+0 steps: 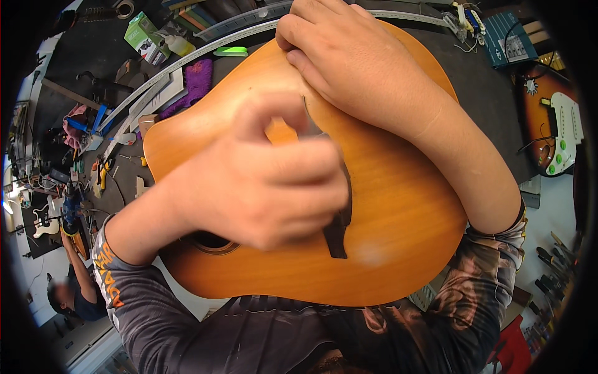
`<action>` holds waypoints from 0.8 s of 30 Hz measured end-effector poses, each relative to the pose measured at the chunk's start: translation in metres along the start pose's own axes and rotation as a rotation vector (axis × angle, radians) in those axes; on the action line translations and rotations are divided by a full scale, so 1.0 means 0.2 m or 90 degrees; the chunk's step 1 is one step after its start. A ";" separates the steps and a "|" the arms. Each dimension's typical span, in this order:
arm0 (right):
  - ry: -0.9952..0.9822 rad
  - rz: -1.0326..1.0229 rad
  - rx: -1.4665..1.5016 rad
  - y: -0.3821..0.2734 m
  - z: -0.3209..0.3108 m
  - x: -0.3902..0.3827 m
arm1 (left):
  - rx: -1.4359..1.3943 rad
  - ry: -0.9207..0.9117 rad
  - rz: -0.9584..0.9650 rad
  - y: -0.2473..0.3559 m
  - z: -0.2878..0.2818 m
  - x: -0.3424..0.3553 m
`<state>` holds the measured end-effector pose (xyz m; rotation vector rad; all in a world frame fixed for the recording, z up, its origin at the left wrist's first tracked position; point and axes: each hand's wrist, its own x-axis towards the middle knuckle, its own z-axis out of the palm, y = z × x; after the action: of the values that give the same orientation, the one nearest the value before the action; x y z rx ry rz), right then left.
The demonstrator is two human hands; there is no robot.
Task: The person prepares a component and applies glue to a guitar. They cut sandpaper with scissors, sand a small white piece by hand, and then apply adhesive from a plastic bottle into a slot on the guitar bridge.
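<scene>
Two hands are on an orange acoustic guitar [386, 206] that lies flat, filling the middle of what I see. My left hand [261, 181] is blurry. Its fingers are curled in tight, with the thumb and first finger pinched together, but I cannot tell if they hold anything. Right under this hand and out past its fingertips is the dark bridge [336, 234] of the guitar. Near the wrist I can see a bit of the round sound hole [208, 242]. My right hand [339, 53] rests flat on the far rounded end of the guitar body, fingers bent over the edge. Just past those fingers lies a long metal ruler [187, 59]. Beside the ruler sits a purple fuzzy cloth [196, 81]. Far off to the right of my right arm lies an electric guitar [554, 128].
</scene>
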<state>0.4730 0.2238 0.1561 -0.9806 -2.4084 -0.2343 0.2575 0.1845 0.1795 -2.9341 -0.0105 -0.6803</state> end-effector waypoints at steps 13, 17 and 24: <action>-0.002 0.002 -0.003 0.00 -0.01 0.00 | -0.043 0.056 0.024 0.06 0.06 -0.02; -0.002 0.005 -0.004 0.00 0.00 -0.01 | -0.025 0.029 -0.027 0.04 0.03 -0.01; -0.002 0.014 0.018 0.01 0.00 0.00 | -0.028 -0.011 0.004 0.03 0.01 -0.01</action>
<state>0.4747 0.2244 0.1558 -0.9945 -2.3968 -0.1907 0.2570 0.1794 0.1765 -2.9813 0.0117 -0.6634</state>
